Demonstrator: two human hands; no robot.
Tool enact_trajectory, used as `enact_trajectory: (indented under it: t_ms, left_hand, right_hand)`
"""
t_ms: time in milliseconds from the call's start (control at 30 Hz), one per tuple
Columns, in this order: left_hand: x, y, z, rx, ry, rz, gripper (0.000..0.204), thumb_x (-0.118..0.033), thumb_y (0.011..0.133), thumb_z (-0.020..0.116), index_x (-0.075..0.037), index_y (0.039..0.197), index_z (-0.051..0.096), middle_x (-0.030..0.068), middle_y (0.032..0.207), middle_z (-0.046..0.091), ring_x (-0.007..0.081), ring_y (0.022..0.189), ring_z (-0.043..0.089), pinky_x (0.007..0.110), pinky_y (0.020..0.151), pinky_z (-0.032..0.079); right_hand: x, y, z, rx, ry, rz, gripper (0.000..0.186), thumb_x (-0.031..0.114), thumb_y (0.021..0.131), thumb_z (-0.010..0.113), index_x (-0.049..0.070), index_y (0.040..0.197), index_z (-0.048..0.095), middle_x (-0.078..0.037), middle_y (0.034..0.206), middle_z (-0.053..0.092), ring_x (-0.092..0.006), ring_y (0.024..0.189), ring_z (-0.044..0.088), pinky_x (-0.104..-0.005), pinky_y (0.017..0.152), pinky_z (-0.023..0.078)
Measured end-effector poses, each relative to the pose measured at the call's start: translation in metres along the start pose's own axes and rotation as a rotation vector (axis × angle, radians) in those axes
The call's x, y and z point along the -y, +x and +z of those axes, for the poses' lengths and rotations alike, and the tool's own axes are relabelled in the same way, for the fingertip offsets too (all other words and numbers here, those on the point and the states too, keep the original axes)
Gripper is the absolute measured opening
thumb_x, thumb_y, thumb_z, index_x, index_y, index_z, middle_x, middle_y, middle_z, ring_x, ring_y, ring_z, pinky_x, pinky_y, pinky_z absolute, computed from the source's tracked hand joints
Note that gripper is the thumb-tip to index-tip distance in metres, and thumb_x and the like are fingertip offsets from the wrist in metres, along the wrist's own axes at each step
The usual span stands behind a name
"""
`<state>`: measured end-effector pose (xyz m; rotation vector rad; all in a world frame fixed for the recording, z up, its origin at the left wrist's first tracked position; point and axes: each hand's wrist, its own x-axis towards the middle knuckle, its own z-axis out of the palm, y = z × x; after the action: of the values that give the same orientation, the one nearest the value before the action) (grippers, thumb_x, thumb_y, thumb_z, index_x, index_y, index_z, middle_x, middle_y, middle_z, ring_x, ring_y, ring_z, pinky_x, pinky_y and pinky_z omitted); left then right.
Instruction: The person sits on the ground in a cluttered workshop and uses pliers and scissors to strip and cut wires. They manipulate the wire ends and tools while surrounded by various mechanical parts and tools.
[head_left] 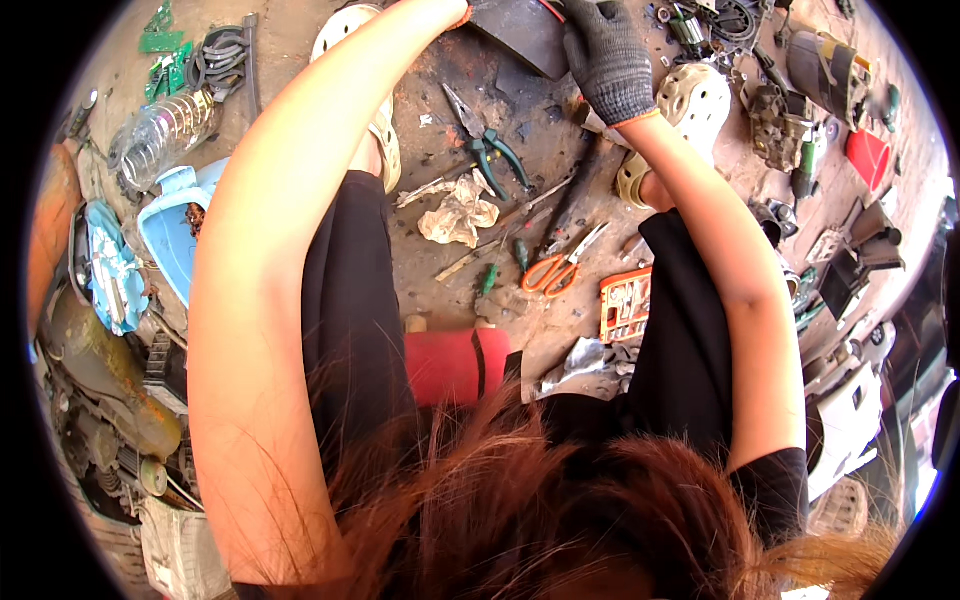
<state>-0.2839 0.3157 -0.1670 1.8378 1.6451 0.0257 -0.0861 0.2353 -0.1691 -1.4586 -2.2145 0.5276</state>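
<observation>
A dark, flat panel [512, 38] with a thin red edge lies at the top of the view, cut off by the frame. My right hand [608, 65], in a grey knit glove with an orange cuff, grips its right side, thumb along the edge. On the left, my forearm reaches to the panel's other side. Only the orange cuff [464, 14] of that glove shows there; the hand is past the upper edge. Below the panel, on the ground, lie green-handled pliers [486, 142], crumpled paper [459, 210] and orange-handled scissors [555, 272].
A light blue basin [165, 225] and a clear plastic bottle [165, 138] stand at left, near green circuit boards [168, 70]. Between my legs are a red cushion-like block [440, 365] and an orange tool set [626, 305]. Machine parts and a red container [868, 158] litter the right.
</observation>
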Motion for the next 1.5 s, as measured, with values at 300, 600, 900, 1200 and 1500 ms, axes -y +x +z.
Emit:
enact_trajectory:
  t_ms: [300,600,900,1200,1500]
  left_hand:
    - [-0.003,-0.004,-0.003,0.064,-0.007,-0.032,0.033,-0.034,0.073,0.066,-0.007,0.093,0.072,0.0181,0.096,0.069,0.0323,0.093,0.066,0.040,0.084,0.050]
    - [-0.005,-0.002,-0.002,0.060,0.014,-0.065,0.037,-0.038,0.074,0.068,-0.008,0.094,0.072,0.0174,0.099,0.069,0.0322,0.096,0.065,0.041,0.086,0.049]
    - [-0.006,0.001,-0.002,0.061,0.022,-0.060,0.039,-0.040,0.072,0.070,-0.007,0.094,0.072,0.0178,0.099,0.069,0.0323,0.096,0.065,0.041,0.085,0.050]
    - [-0.009,0.001,-0.005,0.065,0.029,-0.062,0.036,-0.037,0.071,0.069,-0.006,0.090,0.074,0.0190,0.095,0.069,0.0322,0.092,0.066,0.040,0.083,0.051]
    - [-0.007,0.008,-0.005,0.135,0.091,-0.083,0.040,-0.036,0.069,0.069,-0.007,0.095,0.074,0.0178,0.101,0.069,0.0308,0.097,0.066,0.039,0.086,0.051]
  right_hand:
    - [0.007,0.013,0.008,0.067,0.008,0.095,0.036,0.014,0.082,0.059,0.014,0.118,0.061,-0.022,0.100,0.056,-0.0395,0.086,0.058,-0.0471,0.074,0.048]
    - [0.014,0.019,0.003,0.125,-0.040,0.106,0.034,0.015,0.082,0.059,0.014,0.116,0.063,-0.023,0.098,0.057,-0.0400,0.082,0.060,-0.0478,0.072,0.048]
    - [0.014,0.022,0.006,0.084,-0.026,0.073,0.031,0.015,0.082,0.059,0.014,0.113,0.064,-0.023,0.098,0.057,-0.0401,0.081,0.060,-0.0473,0.071,0.049]
    - [0.018,0.018,0.001,0.175,-0.213,0.081,0.036,0.013,0.082,0.058,0.016,0.117,0.062,-0.023,0.100,0.056,-0.0391,0.077,0.061,-0.0464,0.069,0.050]
    - [0.008,0.015,0.003,0.278,-0.277,0.088,0.038,0.014,0.081,0.058,0.017,0.119,0.060,-0.023,0.097,0.054,-0.0394,0.074,0.060,-0.0476,0.064,0.049]
